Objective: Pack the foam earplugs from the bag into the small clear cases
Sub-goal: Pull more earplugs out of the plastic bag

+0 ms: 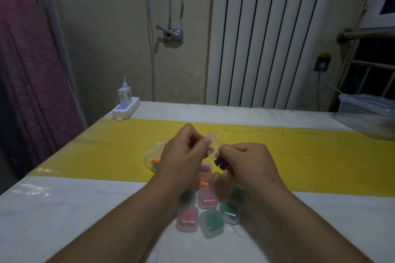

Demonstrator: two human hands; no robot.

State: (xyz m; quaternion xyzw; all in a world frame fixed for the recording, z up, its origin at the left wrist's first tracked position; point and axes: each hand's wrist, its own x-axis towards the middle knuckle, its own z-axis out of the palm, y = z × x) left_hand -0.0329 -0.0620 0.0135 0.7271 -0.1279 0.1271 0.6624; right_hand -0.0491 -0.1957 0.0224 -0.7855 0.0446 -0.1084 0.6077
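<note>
Above the yellow strip, my left hand grips a small clear case that is held up off the table. My right hand pinches purple foam earplugs just below the case and also touches the case's edge. A clear plastic bag with orange and green earplugs lies on the table left of my left hand. Several filled clear cases, holding pink, green and orange earplugs, sit clustered on the table under my wrists.
A white power strip with a charger plugged in sits at the table's far left corner. A clear plastic container stands at the far right edge. A radiator and a wall run behind the table.
</note>
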